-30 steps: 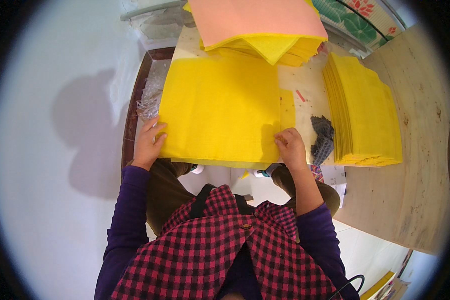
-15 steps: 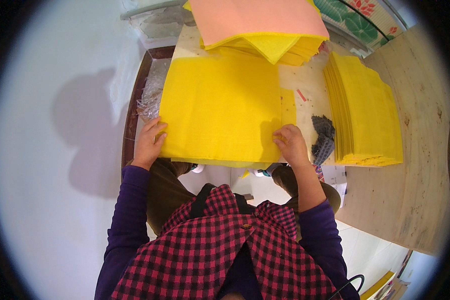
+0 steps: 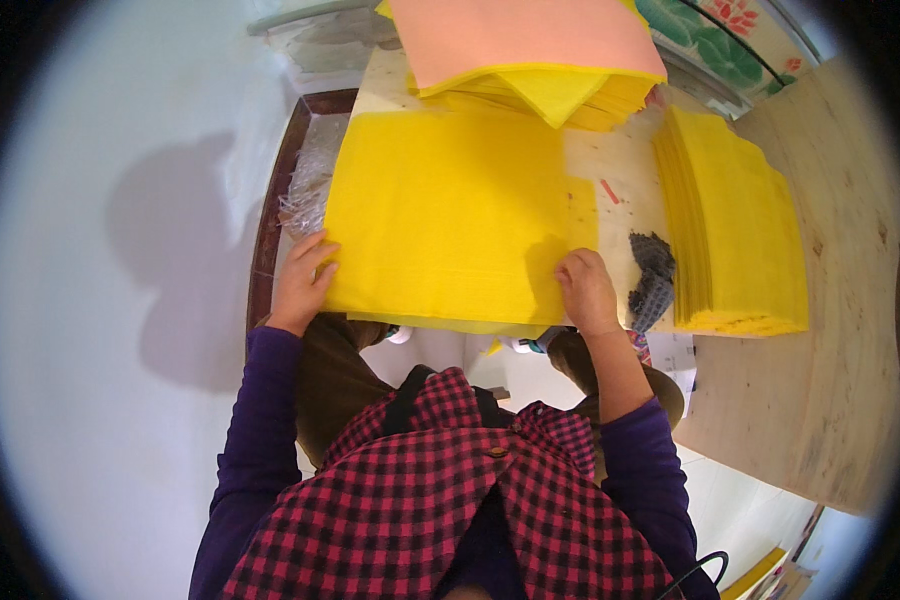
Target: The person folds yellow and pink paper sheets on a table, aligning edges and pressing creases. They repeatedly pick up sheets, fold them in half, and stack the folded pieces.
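A wide yellow cloth-like sheet (image 3: 445, 215) lies flat on the table before me, its near edge reaching the table's front. At its left near corner, my left hand (image 3: 303, 283) rests with thumb and fingers slightly apart, the tips touching the sheet's edge. My right hand (image 3: 589, 290) has thumb and fingertips pinched together at the right edge of the sheet. Under that edge, a strip of another yellow piece (image 3: 582, 215) shows. A paler yellow layer (image 3: 460, 325) peeks out below the near edge.
Beyond the sheet sits a pile topped by a pink sheet (image 3: 530, 40) with yellow ones beneath. A tall yellow stack (image 3: 740, 220) stands right, beside a crumpled dark grey cloth (image 3: 652, 280). Clear crinkled plastic (image 3: 310, 180) lies left, near a white wall (image 3: 100, 300). A wooden board (image 3: 850, 300) is far right.
The right hand's fingers have drawn closer together at the sheet's edge. My left hand stays at its corner. The whole view has shifted slightly.
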The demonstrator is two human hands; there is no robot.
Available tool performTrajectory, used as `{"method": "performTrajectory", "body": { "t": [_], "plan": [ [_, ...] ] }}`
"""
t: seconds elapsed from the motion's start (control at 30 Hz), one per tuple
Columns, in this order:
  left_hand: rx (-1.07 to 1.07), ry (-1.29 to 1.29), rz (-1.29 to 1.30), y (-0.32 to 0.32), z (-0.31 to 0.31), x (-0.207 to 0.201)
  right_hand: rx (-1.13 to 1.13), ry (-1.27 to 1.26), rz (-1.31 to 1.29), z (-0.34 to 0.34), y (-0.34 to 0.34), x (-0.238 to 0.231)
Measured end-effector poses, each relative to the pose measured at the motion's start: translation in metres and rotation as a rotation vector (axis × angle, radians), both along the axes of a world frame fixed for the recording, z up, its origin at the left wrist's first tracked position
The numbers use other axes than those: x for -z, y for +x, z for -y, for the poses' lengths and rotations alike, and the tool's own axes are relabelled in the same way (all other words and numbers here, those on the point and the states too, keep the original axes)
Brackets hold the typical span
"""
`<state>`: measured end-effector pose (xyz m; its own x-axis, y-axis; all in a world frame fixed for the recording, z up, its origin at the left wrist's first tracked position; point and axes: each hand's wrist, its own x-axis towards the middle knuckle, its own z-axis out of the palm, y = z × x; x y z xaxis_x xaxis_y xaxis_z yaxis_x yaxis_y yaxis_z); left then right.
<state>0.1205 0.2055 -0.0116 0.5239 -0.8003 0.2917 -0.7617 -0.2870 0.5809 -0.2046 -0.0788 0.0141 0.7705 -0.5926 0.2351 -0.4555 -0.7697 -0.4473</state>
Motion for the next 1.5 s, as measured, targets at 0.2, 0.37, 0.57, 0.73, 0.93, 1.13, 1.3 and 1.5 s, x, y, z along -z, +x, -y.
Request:
{"method": "performTrajectory", "body": {
  "t": [0.2,0.37,0.57,0.73,0.93,1.13,1.3,1.5],
  "plan": [
    [-0.01,-0.018,-0.001,0.001,-0.001,0.003,-0.007,-0.067,-0.042,0.001,-0.002,0.004],
    [-0.012,-0.004,-0.018,0.001,-0.001,0.0,0.017,-0.033,-0.041,-0.001,-0.004,0.005],
    [0.023,-0.012,0.044,-0.002,0.001,-0.006,-0.047,-0.041,0.073,-0.001,-0.009,0.003],
    [0.072,0.018,0.046,-0.001,0.002,-0.005,-0.082,0.008,0.09,0.002,-0.01,0.004],
    [0.077,0.018,0.02,-0.001,0.002,-0.005,-0.089,0.035,0.094,0.005,-0.007,0.006],
    [0.081,0.0,0.015,-0.002,0.003,-0.004,-0.065,0.035,0.102,0.005,-0.004,0.011],
    [0.081,0.002,0.0,-0.001,0.003,-0.002,-0.051,0.014,0.072,0.004,-0.002,0.011],
    [0.085,0.018,0.007,-0.001,0.003,-0.004,-0.058,0.008,0.054,0.0,-0.004,0.003]
  ]
}}
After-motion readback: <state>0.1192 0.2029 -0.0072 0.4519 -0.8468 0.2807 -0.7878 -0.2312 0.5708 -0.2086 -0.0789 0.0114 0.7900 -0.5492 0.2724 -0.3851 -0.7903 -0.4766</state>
